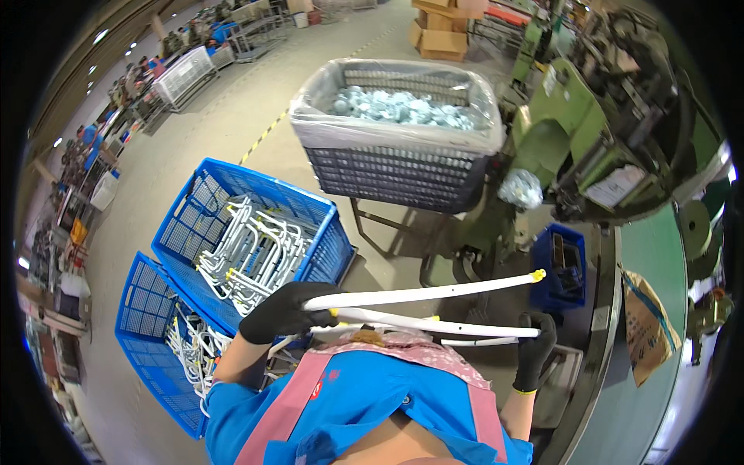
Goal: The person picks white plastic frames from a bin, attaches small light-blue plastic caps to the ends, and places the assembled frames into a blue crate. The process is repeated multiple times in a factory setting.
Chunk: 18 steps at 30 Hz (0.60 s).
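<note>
My left hand (283, 312), in a black glove, is closed around the left end of a white tube (418, 295) with a yellow tip at its far right end. Just below, a second white tube (442, 325) runs across in front of my body, its left end by the left hand. My right hand (535, 350), also black-gloved, grips this lower tube's right end. Part of another white tube (480, 342) shows beneath, close to my apron; where it continues is hidden. Small dark holes dot the tubes.
Two blue crates (329, 232) of bent white tubes stand at the left. Ahead is a dark, plastic-lined basket (395, 167) of small pale parts. A green machine (562, 108) rises at the right, above a small blue bin (559, 298) and a bench with a brown sack (647, 329).
</note>
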Each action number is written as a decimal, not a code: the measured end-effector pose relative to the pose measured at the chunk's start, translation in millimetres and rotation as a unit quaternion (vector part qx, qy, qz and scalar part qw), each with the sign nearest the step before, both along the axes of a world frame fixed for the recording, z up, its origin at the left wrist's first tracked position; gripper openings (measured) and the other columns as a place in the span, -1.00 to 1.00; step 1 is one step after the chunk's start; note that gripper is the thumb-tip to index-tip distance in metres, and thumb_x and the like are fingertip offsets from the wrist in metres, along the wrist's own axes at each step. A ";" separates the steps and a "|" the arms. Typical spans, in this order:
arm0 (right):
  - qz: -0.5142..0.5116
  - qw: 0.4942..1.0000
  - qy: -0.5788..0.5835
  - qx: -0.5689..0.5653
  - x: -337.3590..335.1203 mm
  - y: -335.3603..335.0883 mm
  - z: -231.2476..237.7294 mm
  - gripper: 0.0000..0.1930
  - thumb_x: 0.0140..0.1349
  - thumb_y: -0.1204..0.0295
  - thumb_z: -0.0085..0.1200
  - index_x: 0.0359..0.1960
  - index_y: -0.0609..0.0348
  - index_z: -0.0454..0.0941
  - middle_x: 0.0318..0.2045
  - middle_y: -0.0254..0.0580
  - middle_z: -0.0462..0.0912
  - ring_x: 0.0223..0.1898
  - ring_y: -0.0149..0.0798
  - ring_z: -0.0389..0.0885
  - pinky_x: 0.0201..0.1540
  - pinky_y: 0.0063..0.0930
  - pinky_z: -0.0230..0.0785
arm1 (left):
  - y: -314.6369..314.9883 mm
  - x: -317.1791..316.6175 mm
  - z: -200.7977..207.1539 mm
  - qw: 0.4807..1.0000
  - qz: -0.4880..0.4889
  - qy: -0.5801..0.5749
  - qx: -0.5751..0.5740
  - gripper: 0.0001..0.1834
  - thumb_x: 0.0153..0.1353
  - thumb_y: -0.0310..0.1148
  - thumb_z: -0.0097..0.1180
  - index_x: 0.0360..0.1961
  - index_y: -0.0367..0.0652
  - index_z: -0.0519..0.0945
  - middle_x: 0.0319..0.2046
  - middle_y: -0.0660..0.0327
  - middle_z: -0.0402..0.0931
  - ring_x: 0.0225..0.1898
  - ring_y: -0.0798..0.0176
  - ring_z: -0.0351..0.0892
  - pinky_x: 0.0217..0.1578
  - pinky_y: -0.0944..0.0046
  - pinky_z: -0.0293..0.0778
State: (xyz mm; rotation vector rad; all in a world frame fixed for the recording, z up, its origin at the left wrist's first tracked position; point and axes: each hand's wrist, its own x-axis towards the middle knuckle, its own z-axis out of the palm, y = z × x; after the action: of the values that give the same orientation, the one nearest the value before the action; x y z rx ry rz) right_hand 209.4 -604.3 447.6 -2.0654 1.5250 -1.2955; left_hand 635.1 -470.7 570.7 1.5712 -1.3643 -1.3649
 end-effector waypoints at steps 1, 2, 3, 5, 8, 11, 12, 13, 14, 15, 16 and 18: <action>0.002 0.997 0.077 -0.020 -13.5 2.9 0.8 -0.86 -0.03 0.59 0.23 -0.40 0.18 0.55 -0.43 -0.17 0.57 -0.40 -0.21 0.49 -0.28 -0.41 0.35 | -17.3 -11.8 -5.5 0.999 -0.040 0.017 -0.025 -0.62 0.07 -0.48 0.23 -0.04 -0.26 0.56 -0.23 0.14 0.62 -0.24 0.32 0.58 -0.20 0.32 0.49; -0.006 0.998 0.070 -0.004 -20.6 8.9 0.1 -0.82 -0.11 0.53 0.25 -0.41 0.13 0.56 -0.24 -0.06 0.57 -0.20 -0.03 0.51 -0.16 -0.27 0.36 | -35.0 -24.7 -11.1 0.990 -0.093 -0.046 -0.090 -0.61 0.08 -0.45 0.24 -0.03 -0.28 0.55 -0.19 0.10 0.62 -0.21 0.25 0.60 -0.17 0.29 0.48; -0.015 0.992 0.122 -0.020 -27.0 11.6 2.0 -0.83 -0.13 0.49 0.26 -0.45 0.13 0.56 -0.16 -0.07 0.55 -0.12 0.00 0.48 -0.10 -0.22 0.34 | -52.8 -35.1 -14.9 0.985 -0.139 0.003 -0.103 -0.57 0.02 -0.49 0.30 -0.02 -0.26 0.56 -0.18 0.14 0.64 -0.21 0.31 0.60 -0.15 0.28 0.50; -0.027 0.973 0.213 -0.080 -31.1 20.6 5.4 -0.83 -0.15 0.40 0.28 -0.53 0.13 0.56 -0.01 -0.09 0.51 0.03 0.06 0.43 0.03 -0.13 0.29 | -79.5 -57.1 -20.3 0.975 -0.198 0.013 -0.101 -0.57 0.01 -0.49 0.28 -0.02 -0.24 0.57 -0.15 0.11 0.62 -0.19 0.31 0.60 -0.13 0.29 0.49; -0.006 0.965 0.258 -0.037 -33.8 23.1 11.1 -0.84 -0.17 0.35 0.25 -0.53 0.07 0.58 0.12 -0.08 0.42 0.20 0.08 0.29 0.24 0.03 0.07 | -123.6 -76.7 -25.2 0.955 -0.282 0.039 -0.079 -0.55 0.00 -0.47 0.29 -0.01 -0.23 0.56 -0.08 0.07 0.59 -0.11 0.18 0.60 -0.07 0.22 0.48; 0.024 0.961 0.274 -0.037 -41.2 17.3 9.7 -0.81 -0.17 0.35 0.25 -0.47 0.06 0.60 0.08 -0.09 0.45 0.12 0.06 0.34 0.17 0.01 0.16 | -169.3 -85.3 -31.6 0.922 -0.370 0.039 -0.108 -0.51 -0.02 -0.44 0.33 0.01 -0.24 0.56 -0.05 0.04 0.58 -0.08 0.11 0.59 -0.05 0.19 0.48; 0.035 0.964 0.264 -0.021 -43.9 15.4 6.6 -0.81 -0.18 0.35 0.25 -0.46 0.06 0.60 0.06 -0.11 0.46 0.09 0.05 0.37 0.13 0.00 0.19 | -184.5 -86.7 -34.3 0.913 -0.389 0.059 -0.108 -0.52 0.00 -0.44 0.33 0.01 -0.25 0.56 -0.05 0.03 0.58 -0.07 0.09 0.59 -0.05 0.20 0.47; 0.047 0.964 0.263 -0.012 -46.7 13.8 2.0 -0.80 -0.18 0.35 0.25 -0.45 0.05 0.61 0.04 -0.12 0.48 0.06 0.04 0.39 0.09 -0.02 0.23 | -198.8 -88.3 -38.0 0.908 -0.397 0.068 -0.113 -0.53 0.00 -0.43 0.34 -0.01 -0.24 0.56 -0.06 0.04 0.58 -0.08 0.11 0.59 -0.05 0.20 0.47; 0.052 0.962 0.267 0.030 -51.2 13.9 -1.5 -0.79 -0.19 0.35 0.25 -0.42 0.01 0.62 -0.08 -0.15 0.52 -0.08 0.00 0.46 -0.08 -0.09 0.33 | -214.5 -88.6 -41.8 0.907 -0.400 0.042 -0.121 -0.54 -0.01 -0.44 0.34 -0.02 -0.24 0.57 -0.07 0.04 0.58 -0.08 0.11 0.59 -0.05 0.20 0.46; 0.052 0.963 0.260 0.050 -53.3 12.2 -7.2 -0.78 -0.19 0.34 0.25 -0.41 -0.01 0.62 -0.12 -0.15 0.52 -0.11 0.00 0.48 -0.12 -0.11 0.34 | -229.8 -88.3 -46.3 0.904 -0.408 0.020 -0.129 -0.54 -0.02 -0.44 0.35 -0.03 -0.25 0.57 -0.07 0.04 0.58 -0.08 0.11 0.59 -0.05 0.19 0.46; 0.051 0.963 0.256 0.070 -53.4 9.7 -13.7 -0.77 -0.19 0.33 0.26 -0.40 -0.03 0.63 -0.15 -0.15 0.53 -0.14 -0.01 0.49 -0.17 -0.12 0.36 | -245.7 -88.0 -51.6 0.915 -0.389 0.016 -0.104 -0.56 0.00 -0.44 0.33 -0.03 -0.22 0.58 -0.10 0.09 0.60 -0.10 0.17 0.60 -0.05 0.21 0.46; 0.034 0.964 0.254 0.073 -46.6 2.0 -27.8 -0.76 -0.20 0.30 0.27 -0.40 -0.09 0.62 -0.26 -0.14 0.52 -0.24 -0.01 0.52 -0.28 -0.14 0.39 | -280.0 -79.1 -62.0 0.930 -0.341 -0.056 -0.124 -0.63 0.06 -0.41 0.29 -0.06 -0.23 0.58 -0.16 0.18 0.61 -0.16 0.28 0.58 -0.08 0.26 0.46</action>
State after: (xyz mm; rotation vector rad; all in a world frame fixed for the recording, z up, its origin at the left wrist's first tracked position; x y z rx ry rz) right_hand 162.8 -602.3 419.8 -2.4429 1.6584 -0.6241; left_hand 556.0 -750.7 508.7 1.0484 -2.1901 -1.4079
